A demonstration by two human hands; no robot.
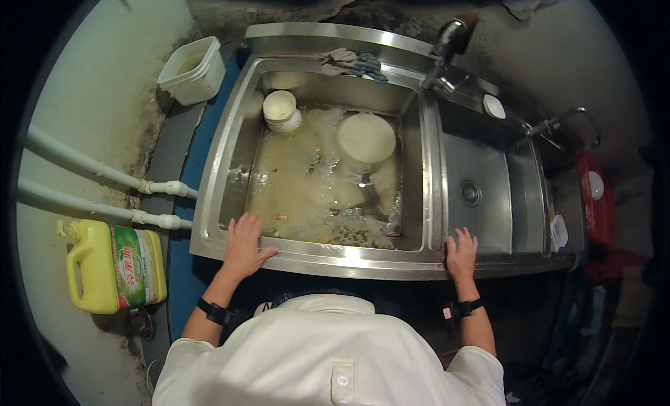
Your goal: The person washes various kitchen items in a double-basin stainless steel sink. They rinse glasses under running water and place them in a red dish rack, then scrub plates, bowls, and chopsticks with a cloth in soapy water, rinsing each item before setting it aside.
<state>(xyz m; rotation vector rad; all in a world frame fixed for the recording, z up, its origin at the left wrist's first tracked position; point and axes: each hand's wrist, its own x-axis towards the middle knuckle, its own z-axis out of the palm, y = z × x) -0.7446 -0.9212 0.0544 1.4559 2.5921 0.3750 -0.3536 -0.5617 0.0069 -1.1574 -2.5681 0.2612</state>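
Observation:
My left hand (245, 248) rests with spread fingers on the front rim of the large stainless steel sink basin (345, 258), near its left corner. My right hand (461, 253) lies on the front edge of the smaller basin (475, 165) to the right, holding nothing. Murky, foamy water (293, 170) stands in the large basin. A stack of white bowls (280, 108) rises from it at the back left, and a round white plate (366, 137) shows at the back right. Other dishes under the water are too blurred to name.
Wet cloth gloves (356, 64) hang over the back rim beside a faucet (445, 55). To the left are a white plastic tub (193, 71), white pipes (167, 188) and a yellow detergent jug (116, 267). A red basket (596, 202) stands far right, past a second tap (555, 126).

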